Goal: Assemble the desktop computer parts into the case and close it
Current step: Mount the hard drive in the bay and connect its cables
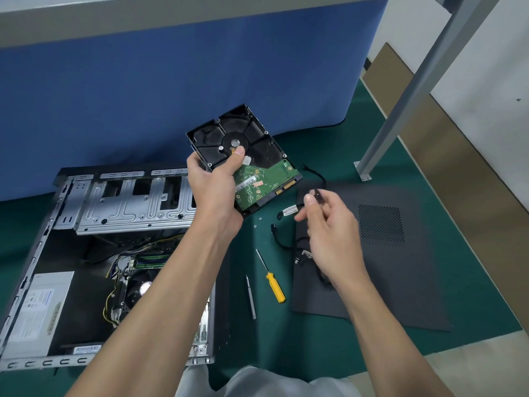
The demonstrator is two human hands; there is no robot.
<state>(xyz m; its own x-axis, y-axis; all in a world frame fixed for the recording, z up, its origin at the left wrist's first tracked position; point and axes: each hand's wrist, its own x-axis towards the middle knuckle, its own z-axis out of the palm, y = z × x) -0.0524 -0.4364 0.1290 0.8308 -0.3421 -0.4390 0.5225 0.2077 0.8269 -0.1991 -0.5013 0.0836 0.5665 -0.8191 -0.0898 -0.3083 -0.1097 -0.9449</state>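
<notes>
The black metal hard drive (257, 138), with its green circuit board facing up, is held in the air by the left hand (211, 184), whose thumb lies across its top and whose fingers wrap one long edge. Just right of it, the right hand (329, 224) pinches the plug end of a thin black cable (289, 210) between thumb and forefinger, close to the drive's connector edge but not yet touching it.

Below the left hand, the grey steel computer case (34, 253) lies open. Its power supply (40, 308) and wiring are already inside, while the drive cage (128, 207) looks empty. Under the right hand rests the dark perforated side panel (400, 253), still off. Between the forearms lie a yellow-handled screwdriver (275, 286) and loose screws (260, 218). Cabling, mounting the drive and closing the case seem to remain.
</notes>
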